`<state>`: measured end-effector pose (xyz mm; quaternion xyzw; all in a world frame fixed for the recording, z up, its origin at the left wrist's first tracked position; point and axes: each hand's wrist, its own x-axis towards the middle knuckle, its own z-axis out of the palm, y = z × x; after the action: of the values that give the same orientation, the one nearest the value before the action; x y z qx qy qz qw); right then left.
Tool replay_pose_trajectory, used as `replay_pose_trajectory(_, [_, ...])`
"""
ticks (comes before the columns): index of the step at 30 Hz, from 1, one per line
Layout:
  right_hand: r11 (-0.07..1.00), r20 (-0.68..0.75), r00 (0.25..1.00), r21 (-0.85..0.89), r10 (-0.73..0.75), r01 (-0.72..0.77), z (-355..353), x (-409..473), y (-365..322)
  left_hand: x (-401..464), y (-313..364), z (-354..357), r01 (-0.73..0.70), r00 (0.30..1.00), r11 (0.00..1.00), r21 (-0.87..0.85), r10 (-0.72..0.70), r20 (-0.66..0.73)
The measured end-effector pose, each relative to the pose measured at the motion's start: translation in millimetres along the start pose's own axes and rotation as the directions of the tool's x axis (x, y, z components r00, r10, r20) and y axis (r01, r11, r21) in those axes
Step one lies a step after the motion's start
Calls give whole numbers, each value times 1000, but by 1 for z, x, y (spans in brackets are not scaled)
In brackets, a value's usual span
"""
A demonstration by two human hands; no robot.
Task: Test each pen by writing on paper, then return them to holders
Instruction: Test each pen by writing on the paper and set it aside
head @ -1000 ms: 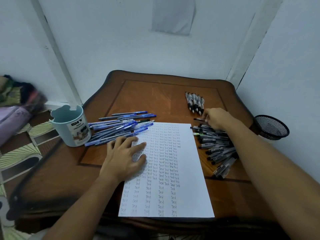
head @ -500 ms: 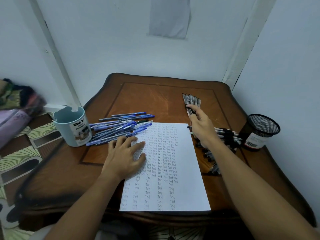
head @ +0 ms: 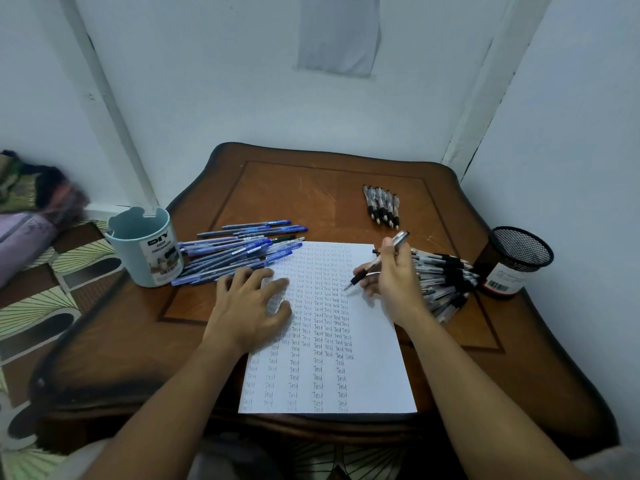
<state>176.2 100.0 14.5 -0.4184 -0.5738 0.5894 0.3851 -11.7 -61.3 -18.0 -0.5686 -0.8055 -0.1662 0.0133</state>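
A white sheet of paper [head: 367, 372] covered in columns of the word "Test" lies in the middle of the wooden table [head: 311, 199]. My left hand [head: 251, 304] rests flat on the sheet's upper left part. My right hand [head: 393, 275] grips a black pen [head: 401, 239] in a writing hold, its tip slanted down just over the right side of the sheet. A pile of blue pens [head: 239, 252] lies left of the sheet. Beside my right hand sits a heap of black pens [head: 445, 277]. A neat row of several black pens [head: 382, 206] lies farther back.
A light blue cup holder [head: 147, 249] labelled DIY stands at the table's left edge. A black mesh holder [head: 512, 263] stands at the right edge near the wall. White walls close in behind and on the right; patterned floor tiles [head: 41, 306] show to the left.
My right hand reached from the black heap to the far row of pens, then came back towards the paper with a black pen in a writing grip. My left hand stayed put.
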Motion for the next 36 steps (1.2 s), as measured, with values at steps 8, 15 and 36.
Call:
replay_pose_trajectory(8, [998,60,997,-41,-52,55,-1,-15,17,-1,-1,1,9,1000,1000,8,-9,4])
replay_pose_trajectory(15, [989,115,992,-128,-56,71,-5,-14,26,0,-1,1,9,1000,1000,12,-9,-2])
replay_pose_trajectory(36, [964,76,991,-232,-111,126,-1,-17,26,-3,0,3,2,1000,998,60,-2,2])
